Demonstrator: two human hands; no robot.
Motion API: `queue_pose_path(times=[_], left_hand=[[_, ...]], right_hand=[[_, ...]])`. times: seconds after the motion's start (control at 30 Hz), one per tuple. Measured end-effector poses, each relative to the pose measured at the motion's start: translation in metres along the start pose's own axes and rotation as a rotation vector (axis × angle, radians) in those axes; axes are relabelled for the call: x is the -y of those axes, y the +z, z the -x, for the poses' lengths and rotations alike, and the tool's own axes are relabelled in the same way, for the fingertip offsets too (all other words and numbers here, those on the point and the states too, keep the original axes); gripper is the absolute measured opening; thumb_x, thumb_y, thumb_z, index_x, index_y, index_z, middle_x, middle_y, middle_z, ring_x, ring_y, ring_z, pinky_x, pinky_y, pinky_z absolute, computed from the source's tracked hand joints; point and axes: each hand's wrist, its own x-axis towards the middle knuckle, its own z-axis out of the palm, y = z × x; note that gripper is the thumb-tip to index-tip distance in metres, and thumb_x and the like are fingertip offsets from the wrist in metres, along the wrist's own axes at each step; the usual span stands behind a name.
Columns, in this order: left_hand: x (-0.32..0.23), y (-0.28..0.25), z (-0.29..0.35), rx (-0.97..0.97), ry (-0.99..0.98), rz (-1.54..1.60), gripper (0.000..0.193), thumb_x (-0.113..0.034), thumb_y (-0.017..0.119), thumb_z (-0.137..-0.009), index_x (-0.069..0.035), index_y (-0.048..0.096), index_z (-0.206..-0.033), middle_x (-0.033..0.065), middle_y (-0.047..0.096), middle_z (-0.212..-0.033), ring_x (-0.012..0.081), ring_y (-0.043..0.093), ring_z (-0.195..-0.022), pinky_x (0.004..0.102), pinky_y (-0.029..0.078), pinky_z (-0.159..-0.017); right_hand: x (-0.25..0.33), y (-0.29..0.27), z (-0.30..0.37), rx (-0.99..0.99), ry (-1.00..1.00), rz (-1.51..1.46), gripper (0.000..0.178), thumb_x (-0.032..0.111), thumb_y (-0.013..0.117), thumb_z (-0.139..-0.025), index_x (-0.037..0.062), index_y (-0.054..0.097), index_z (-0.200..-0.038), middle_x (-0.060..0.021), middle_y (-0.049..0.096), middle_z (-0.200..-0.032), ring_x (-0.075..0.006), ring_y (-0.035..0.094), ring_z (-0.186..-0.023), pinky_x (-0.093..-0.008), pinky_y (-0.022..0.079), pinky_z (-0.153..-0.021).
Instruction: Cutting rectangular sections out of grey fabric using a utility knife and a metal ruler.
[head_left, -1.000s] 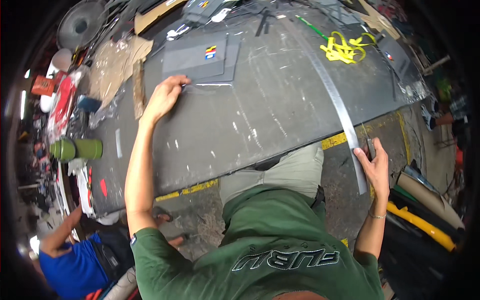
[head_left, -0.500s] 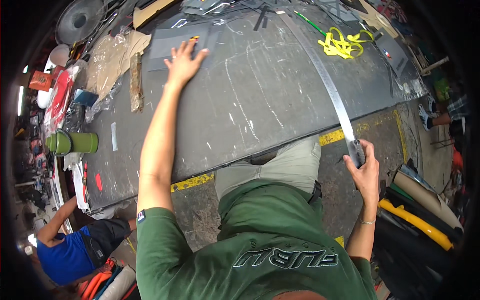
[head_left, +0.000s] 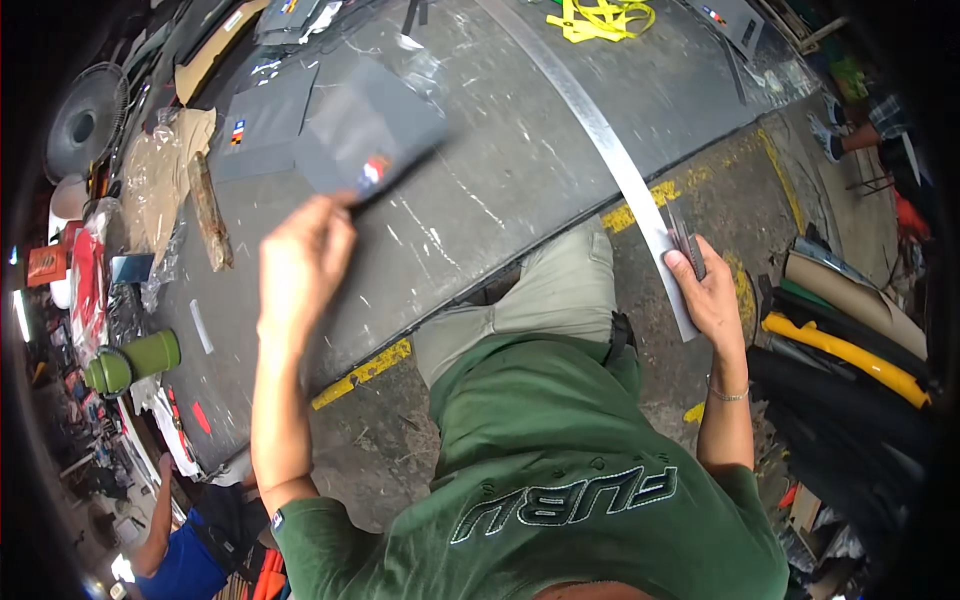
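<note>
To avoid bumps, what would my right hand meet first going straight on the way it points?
Beyond the metal strip and thin dark tool it holds, your right hand would probably meet the near table edge first, or pass over it; its height is hard to judge.

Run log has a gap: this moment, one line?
left hand: grips gray sheet; right hand: holds metal strip, slim dark tool; second gray sheet: on table

From afar I see a grey sheet (head_left: 385,110) at the left hand (head_left: 300,258), its blurred patch (head_left: 374,172) red, white and blue; a silver strip (head_left: 600,138) at the right hand (head_left: 712,295); bright yellow straps (head_left: 583,28) well beyond it.
</note>
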Motion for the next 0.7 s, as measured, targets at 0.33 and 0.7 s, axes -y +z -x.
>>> queue_pose_path(times=[0.33,0.7], left_hand=[[0.029,0.064,-0.067,0.038,0.109,-0.366,0.09,-0.065,0.067,-0.09,-0.011,0.042,-0.158,0.0155,0.033,-0.167,0.0364,0.02,-0.158,0.0544,0.017,-0.127],[-0.014,0.103,-0.047,0.132,-0.007,-0.282,0.114,-0.077,0.067,-0.082,-0.004,0.031,-0.162,0.0195,0.023,-0.171,0.0375,0.013,-0.16,0.0599,0.01,-0.127]], right_hand=[[0.015,0.023,0.0,0.033,0.303,-0.573,0.032,0.023,0.068,-0.102,-0.0021,0.061,-0.121,-0.01,0.071,-0.078,-0.0138,0.064,-0.054,-0.0266,0.053,-0.05],[0.029,0.041,0.039,-0.096,0.088,-0.483,0.035,0.019,0.071,-0.1,-0.0033,0.065,-0.126,-0.0032,0.069,-0.088,-0.009,0.063,-0.066,-0.0251,0.053,-0.058]])
